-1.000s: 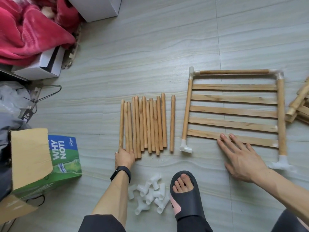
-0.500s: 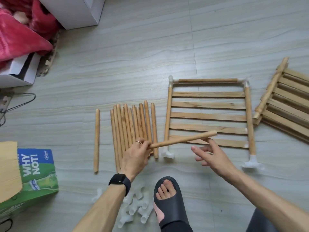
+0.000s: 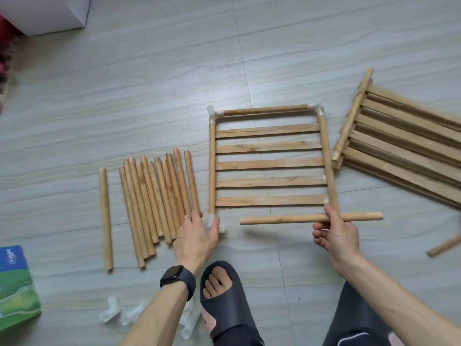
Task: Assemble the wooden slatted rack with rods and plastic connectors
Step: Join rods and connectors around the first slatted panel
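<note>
Rack (image 3: pixel 269 164) lies flat on the floor (image 3: pixel 149 71) with 1 side open, so the left hand (image 3: pixel 197 236) rests straight fingers on the near connector (image 3: pixel 212 218) to steady it, while the right hand (image 3: pixel 335 236) pinches a rod (image 3: pixel 282 219) level there, likely to close it.

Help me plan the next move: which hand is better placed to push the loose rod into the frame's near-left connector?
Right. The right hand grips the rod, held level along the frame's open near side. The left hand rests at the connector, likely to steady it.
</note>
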Available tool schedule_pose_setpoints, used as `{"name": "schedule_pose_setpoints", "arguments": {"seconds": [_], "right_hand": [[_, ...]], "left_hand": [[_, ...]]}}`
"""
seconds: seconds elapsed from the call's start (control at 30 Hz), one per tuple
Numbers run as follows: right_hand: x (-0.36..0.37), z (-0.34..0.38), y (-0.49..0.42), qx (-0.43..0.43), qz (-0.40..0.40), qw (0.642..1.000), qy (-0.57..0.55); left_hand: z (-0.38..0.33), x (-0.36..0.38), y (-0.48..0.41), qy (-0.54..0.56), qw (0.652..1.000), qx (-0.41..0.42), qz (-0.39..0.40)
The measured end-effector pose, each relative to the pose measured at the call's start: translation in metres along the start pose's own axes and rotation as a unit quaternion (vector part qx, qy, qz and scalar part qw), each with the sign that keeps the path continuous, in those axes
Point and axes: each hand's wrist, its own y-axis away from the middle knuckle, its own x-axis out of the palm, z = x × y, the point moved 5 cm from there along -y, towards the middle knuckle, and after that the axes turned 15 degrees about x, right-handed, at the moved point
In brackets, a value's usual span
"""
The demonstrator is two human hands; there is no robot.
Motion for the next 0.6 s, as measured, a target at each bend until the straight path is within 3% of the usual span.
{"name": "schedule_pose_setpoints", "arguments": {"seconds": [0.1,0.6], "right_hand": [[-0.001,-0.013,-0.001,0.000,0.006,1.000,0.027],[0.024,-0.026,0.001,0.011,0.090,0.995,0.034]], "left_hand": [[0.001,0.008,0.002,-0.018,0.999,-0.006,0.038],[0.000,0.011,-0.004,0.014,0.999,0.016,0.029]]}}
